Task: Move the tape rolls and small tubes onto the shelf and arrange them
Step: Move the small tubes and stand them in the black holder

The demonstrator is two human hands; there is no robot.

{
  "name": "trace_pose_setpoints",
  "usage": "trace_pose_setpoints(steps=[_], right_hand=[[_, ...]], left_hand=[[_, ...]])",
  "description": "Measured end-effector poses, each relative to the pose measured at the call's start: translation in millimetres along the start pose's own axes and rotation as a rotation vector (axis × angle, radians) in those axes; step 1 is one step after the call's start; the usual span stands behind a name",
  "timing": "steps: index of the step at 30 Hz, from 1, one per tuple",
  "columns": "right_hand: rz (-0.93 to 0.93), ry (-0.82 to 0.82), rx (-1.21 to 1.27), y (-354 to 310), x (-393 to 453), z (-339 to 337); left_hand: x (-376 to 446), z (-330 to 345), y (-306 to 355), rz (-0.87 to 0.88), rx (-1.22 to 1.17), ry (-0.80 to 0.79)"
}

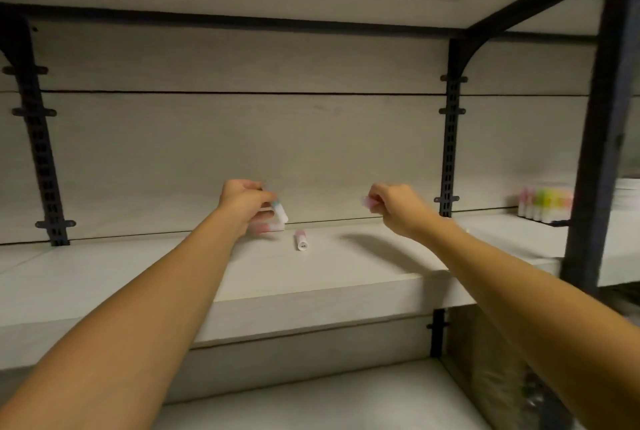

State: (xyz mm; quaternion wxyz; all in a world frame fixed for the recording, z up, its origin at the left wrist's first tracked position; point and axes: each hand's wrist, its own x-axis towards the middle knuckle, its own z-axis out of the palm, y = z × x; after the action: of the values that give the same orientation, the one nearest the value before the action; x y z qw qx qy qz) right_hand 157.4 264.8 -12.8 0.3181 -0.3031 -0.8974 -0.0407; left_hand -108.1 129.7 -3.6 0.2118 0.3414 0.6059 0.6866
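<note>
Both my arms reach over the pale shelf (pixel 138 277). My left hand (pixel 244 201) grips a small white tube with a teal band (pixel 280 211), tilted, just above the shelf near the back wall. Under that hand a pink-and-white tube (pixel 268 228) lies on its side. Another white tube with a pink cap (pixel 300 240) lies loose on the shelf between my hands. My right hand (pixel 394 206) is curled around a small pink tube (pixel 366 202), held above the shelf. No tape rolls show in this view.
A row of upright tubes with pink, green, yellow and orange caps (pixel 543 203) stands at the far right of the shelf. A black upright post (pixel 595 152) and slotted brackets (pixel 450 145) frame the bay. Another shelf board hangs above, and a lower surface (pixel 311 395) lies below.
</note>
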Motion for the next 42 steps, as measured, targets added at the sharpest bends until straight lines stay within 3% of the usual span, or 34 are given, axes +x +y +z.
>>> trace_pose_setpoints(steps=[10, 20, 32, 42], right_hand=[[0.277, 0.117, -0.112, 18.0, -85.8, -75.8], [0.487, 0.247, -0.029, 59.8, -159.4, -163.1], [0.55, 0.235, -0.06, 153.0, -263.9, -245.7], [0.632, 0.218, -0.016, 236.6, -323.5, -266.7]], left_hand=[[-38.4, 105.2, 3.1, 0.22, 0.075, -0.3], [-121.2, 205.1, 28.3, 0.366, 0.09, -0.5], [-229.4, 320.7, 64.4, 0.49, 0.13, -0.611], [-286.2, 419.2, 56.5, 0.496, 0.199, -0.547]])
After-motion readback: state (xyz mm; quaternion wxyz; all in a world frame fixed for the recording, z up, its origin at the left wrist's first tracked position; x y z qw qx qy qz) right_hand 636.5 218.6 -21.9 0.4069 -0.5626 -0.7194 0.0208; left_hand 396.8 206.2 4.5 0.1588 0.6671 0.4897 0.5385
